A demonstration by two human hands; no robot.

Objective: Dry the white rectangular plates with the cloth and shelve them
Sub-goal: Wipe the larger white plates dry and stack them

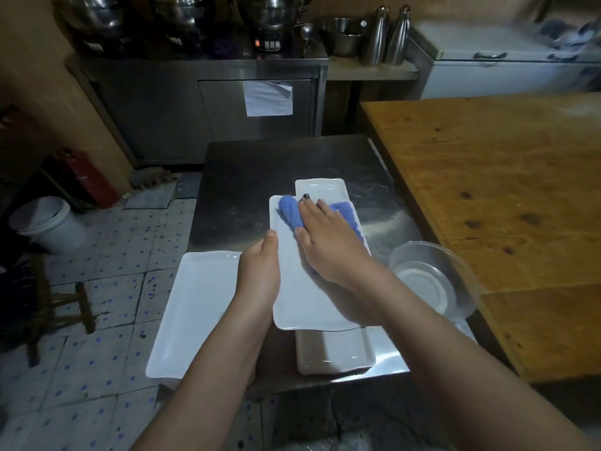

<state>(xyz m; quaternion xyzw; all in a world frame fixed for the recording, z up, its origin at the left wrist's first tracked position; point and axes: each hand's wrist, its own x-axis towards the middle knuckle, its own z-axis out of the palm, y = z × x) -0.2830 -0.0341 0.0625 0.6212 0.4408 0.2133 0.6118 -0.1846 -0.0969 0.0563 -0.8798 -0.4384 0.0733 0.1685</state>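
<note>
Blue cloth (pixel 289 211) pressed under flat, straight-fingered right hand (pixel 328 245), left hand (pixel 260 268) gripping edge of white plate (pixel 302 304)

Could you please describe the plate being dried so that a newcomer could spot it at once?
Find the steel table beside the wooden table. It is the middle white plate, above another plate. Only it carries the blue cloth, pressed by the right hand while the left hand grips its edge.

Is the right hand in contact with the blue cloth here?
Touching. The head view shows the right hand lying flat on the blue cloth, pressing it onto the white plate.
</note>
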